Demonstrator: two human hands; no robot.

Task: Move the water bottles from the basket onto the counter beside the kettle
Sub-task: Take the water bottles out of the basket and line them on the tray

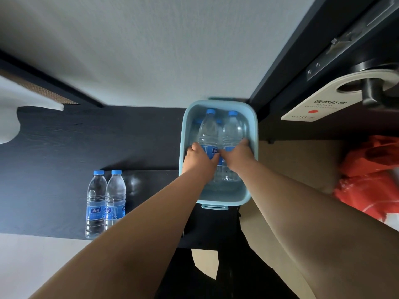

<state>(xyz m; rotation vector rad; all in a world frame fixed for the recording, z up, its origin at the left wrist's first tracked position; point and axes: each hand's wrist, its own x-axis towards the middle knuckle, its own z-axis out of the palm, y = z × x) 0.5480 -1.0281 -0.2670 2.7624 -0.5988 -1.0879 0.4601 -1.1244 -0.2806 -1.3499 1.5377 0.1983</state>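
Note:
A light blue basket (185, 134) sits at the right end of the dark counter (64, 147). Inside it stand clear water bottles with blue caps and blue labels. My left hand (199, 159) grips the left front bottle (208, 131) around its label. My right hand (237, 155) grips the right front bottle (232, 130) the same way. Two more bottle caps show behind them in the basket. Two bottles (105, 199) stand side by side on the counter near its front edge, left of the basket. No kettle is plainly in view.
A white rounded object (8, 117) sits at the counter's far left. A dark door with a hanging do-not-disturb sign (311, 108) stands to the right. A red plastic bag (371, 178) lies on the beige floor beside the counter.

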